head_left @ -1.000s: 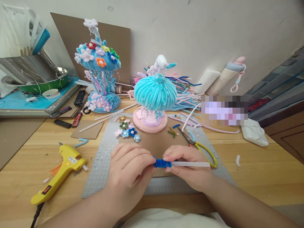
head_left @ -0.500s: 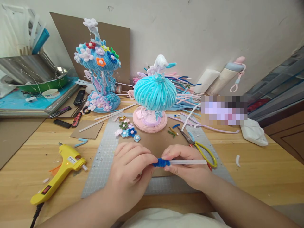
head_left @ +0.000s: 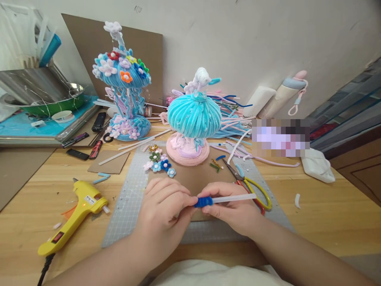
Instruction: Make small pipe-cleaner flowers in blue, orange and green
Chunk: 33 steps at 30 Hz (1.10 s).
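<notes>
A blue pipe cleaner (head_left: 204,202) is coiled tightly round one end of a white glue stick (head_left: 235,198). My left hand (head_left: 168,210) pinches the left end of the coil between thumb and fingers. At the coil's right end, my right hand (head_left: 233,204) grips it, with the stick pointing right across the palm. Both hands are just above a brown cardboard sheet (head_left: 190,178). Beyond them stands a turquoise pipe-cleaner lamp shape (head_left: 195,115) on a round pink base. Small pipe-cleaner flowers (head_left: 160,161) lie beyond my left hand.
A yellow hot glue gun (head_left: 77,214) lies at the left with its cord running off. Yellow-handled scissors (head_left: 253,186) rest beside my right hand on the grey cutting mat (head_left: 125,210). A flower-covered blue model (head_left: 123,83) stands at the back left.
The coil has turned slightly in my fingers. The stick's right end has tilted up and shifted a little left; both hands stay in nearly the same place.
</notes>
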Each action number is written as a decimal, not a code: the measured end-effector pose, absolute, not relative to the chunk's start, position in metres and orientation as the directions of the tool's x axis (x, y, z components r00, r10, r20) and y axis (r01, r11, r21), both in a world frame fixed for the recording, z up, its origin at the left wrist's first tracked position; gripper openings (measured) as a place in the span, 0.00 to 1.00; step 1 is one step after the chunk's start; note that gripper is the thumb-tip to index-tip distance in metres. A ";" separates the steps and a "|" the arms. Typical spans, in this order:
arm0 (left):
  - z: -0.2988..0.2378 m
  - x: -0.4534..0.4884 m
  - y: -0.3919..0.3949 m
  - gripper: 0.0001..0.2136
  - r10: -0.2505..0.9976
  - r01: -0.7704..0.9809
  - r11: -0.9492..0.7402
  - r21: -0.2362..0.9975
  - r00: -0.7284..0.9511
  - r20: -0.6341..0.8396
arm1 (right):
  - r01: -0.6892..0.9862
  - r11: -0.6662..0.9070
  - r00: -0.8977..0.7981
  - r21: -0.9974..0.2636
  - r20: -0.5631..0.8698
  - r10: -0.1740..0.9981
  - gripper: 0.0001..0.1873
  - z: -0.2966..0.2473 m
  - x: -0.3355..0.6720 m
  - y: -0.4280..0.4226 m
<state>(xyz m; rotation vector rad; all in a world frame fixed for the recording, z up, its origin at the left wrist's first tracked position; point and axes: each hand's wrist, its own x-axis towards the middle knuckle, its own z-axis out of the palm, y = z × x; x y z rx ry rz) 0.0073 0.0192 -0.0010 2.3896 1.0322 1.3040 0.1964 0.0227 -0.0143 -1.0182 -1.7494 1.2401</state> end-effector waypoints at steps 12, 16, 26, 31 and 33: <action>-0.001 0.005 0.021 0.06 0.742 0.488 -0.668 0.561 0.388 0.547 | 0.142 0.075 -0.454 -0.987 0.002 0.891 0.10 -0.018 0.197 0.021; 0.003 0.002 0.025 0.11 0.865 0.480 -0.485 0.731 0.383 0.322 | 0.077 0.016 -0.375 -0.997 -0.014 0.927 0.09 -0.018 0.195 0.019; 0.006 0.001 0.032 0.05 0.809 0.236 0.043 0.971 0.561 -0.172 | -0.047 -0.333 -0.490 -0.942 -0.269 0.829 0.13 -0.015 0.196 0.025; 0.008 0.005 0.030 0.03 0.919 0.458 -0.180 0.871 0.393 -0.017 | -0.004 -0.363 -0.431 -0.932 -0.326 0.841 0.14 -0.015 0.193 0.025; 0.009 0.005 0.029 0.04 0.920 0.451 -0.232 0.862 0.390 0.043 | -0.006 -0.372 -0.421 -0.928 -0.335 0.843 0.14 -0.015 0.192 0.025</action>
